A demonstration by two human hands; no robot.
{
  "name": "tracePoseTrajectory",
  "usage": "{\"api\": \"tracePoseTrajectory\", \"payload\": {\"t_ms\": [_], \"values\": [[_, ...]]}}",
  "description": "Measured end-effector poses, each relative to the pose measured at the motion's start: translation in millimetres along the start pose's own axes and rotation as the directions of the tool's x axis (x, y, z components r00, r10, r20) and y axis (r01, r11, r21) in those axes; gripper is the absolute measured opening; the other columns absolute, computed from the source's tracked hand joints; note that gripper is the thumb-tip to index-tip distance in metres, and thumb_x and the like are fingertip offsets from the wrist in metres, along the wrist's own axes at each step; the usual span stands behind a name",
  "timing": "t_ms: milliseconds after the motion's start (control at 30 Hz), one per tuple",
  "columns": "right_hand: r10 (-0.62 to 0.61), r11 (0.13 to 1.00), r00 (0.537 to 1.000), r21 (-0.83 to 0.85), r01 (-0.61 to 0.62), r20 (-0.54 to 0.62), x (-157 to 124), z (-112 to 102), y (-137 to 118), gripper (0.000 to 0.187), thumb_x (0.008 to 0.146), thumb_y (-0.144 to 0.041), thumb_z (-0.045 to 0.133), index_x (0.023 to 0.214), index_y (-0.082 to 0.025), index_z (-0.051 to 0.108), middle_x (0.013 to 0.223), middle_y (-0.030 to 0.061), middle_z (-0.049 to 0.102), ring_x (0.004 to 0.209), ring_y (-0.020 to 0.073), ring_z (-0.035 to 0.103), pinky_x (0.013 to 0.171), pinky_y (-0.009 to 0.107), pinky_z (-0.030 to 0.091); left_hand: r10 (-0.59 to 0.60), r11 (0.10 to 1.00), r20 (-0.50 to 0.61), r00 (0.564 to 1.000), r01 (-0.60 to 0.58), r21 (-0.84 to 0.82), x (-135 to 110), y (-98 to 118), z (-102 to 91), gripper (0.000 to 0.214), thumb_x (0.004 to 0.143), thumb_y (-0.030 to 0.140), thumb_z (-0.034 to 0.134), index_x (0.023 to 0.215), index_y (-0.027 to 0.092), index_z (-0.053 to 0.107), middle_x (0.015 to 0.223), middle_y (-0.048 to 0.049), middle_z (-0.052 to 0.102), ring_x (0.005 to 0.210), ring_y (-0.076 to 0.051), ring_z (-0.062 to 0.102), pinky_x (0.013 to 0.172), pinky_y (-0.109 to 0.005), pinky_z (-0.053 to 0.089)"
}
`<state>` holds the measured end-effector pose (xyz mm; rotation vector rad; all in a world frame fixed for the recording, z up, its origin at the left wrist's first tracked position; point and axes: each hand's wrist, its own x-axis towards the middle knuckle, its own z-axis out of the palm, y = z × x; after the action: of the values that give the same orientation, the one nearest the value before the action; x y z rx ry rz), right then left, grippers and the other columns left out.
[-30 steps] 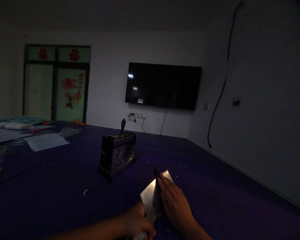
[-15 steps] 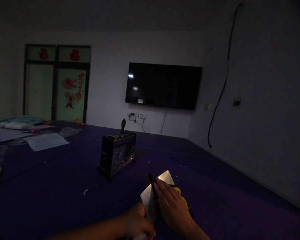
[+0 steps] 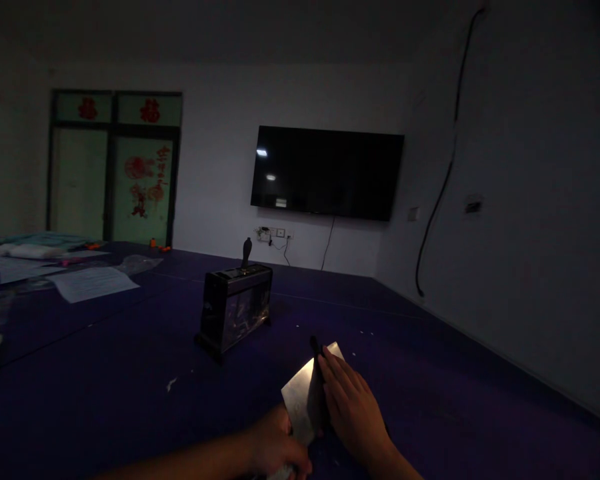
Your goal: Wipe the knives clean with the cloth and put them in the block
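A broad metal cleaver (image 3: pixel 298 397) catches the light near the bottom middle of the head view. My left hand (image 3: pixel 276 443) is closed around its handle, with the blade pointing away from me and tilted. My right hand (image 3: pixel 354 415) lies over a dark tool (image 3: pixel 315 345) pressed across the blade; it looks like a handheld knife sharpener. Only its black end shows past my fingers, and the rest is hidden under the palm. Beyond both hands stands a black knife block (image 3: pixel 237 310) with glossy sides, and one dark knife handle (image 3: pixel 247 252) sticks up from it.
The purple tabletop (image 3: pixel 130 373) carries small white scraps (image 3: pixel 171 385). At the left lie printed sheets (image 3: pixel 95 283), a clear plastic bag (image 3: pixel 139 264) and small orange items (image 3: pixel 153 243). A television (image 3: pixel 327 173) hangs on the far wall, and a dark cable (image 3: pixel 436 213) runs down the right wall.
My right hand and the dark tool have shifted slightly to the right over the blade. The tool's yellow part, visible before, is now hidden. My left hand and the cleaver have barely moved.
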<state>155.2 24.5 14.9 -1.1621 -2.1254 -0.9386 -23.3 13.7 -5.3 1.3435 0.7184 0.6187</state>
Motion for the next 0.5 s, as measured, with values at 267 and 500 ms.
{"api": "tracePoseTrajectory", "payload": {"t_ms": [267, 500], "values": [[0.019, 1.0, 1.0, 0.016, -0.019, 0.006, -1.7, 2.8, 0.1, 0.049, 0.085, -0.015, 0.031, 0.134, -0.018, 0.027, 0.13, 0.0087, 0.043, 0.113, 0.0216, 0.044, 0.084, 0.037, 0.043, -0.016, 1.0, -0.012, 1.0, 0.016, -0.003, 1.8, -2.1, 0.5, 0.048, 0.042, 0.015, 0.067, 0.089, 0.012, 0.056, 0.043, 0.0048, 0.052, 0.036, -0.008, 0.044, 0.037, -0.018, 0.033], [-0.034, 0.999, 0.999, 0.013, 0.034, -0.01, -1.6, 2.1, 0.1, 0.049, 0.084, -0.016, 0.032, 0.134, -0.017, 0.028, 0.131, 0.0088, 0.041, 0.114, 0.0215, 0.042, 0.086, 0.036, 0.042, -0.029, 1.0, 0.011, 1.0, 0.029, 0.007, 0.0, 0.4, 2.0, 0.044, 0.045, 0.015, 0.064, 0.088, 0.012, 0.055, 0.044, 0.0049, 0.053, 0.037, -0.009, 0.046, 0.038, -0.018, 0.035]]}}
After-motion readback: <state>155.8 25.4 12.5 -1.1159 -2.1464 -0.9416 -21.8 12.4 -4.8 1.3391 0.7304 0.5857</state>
